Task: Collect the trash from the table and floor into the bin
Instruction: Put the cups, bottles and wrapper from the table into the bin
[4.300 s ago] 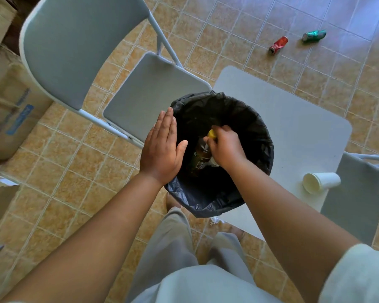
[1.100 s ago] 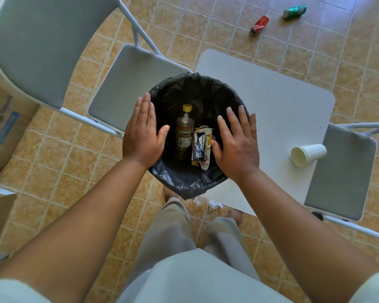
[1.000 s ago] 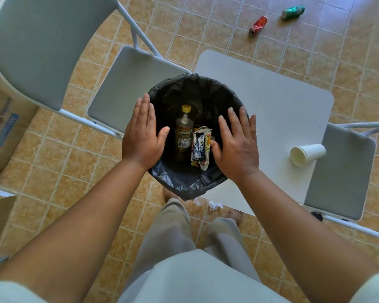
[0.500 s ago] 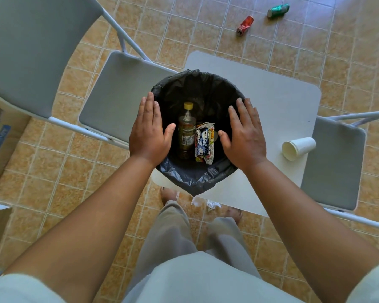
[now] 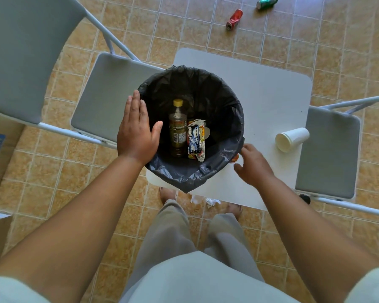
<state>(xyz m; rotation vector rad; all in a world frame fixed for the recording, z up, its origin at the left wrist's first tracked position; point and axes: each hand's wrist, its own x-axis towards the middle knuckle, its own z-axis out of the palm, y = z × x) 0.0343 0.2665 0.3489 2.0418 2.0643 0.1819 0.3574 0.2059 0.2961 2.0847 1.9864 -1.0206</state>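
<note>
Fingers [image 5: 136, 106] straight, left hand [image 5: 136, 134] flat on bin [image 5: 239, 114] rim; right hand [image 5: 253, 166] loosely curled beside opposite rim.

I see the bin [image 5: 217, 92] on the table's [image 5: 271, 101] near-left corner, bottle [image 5: 177, 130] and wrapper [image 5: 196, 139] inside; cup [image 5: 291, 138] by the table's right edge; a can [image 5: 234, 19] and second can [image 5: 267, 1] on the floor [image 5: 293, 40] beyond.

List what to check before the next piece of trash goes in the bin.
1. Steady bin: ok, the left hand lies flat on its rim.
2. Free right hand: cannot tell, it sits half-curled beside the bin's liner.
3. Room inside: ok, the bottle and wrapper lie low.
4. Clear table: not ok, a paper cup lies on its side there.
5. Clear floor: not ok, a red can, a green can and crumpled paper lie there.
</note>
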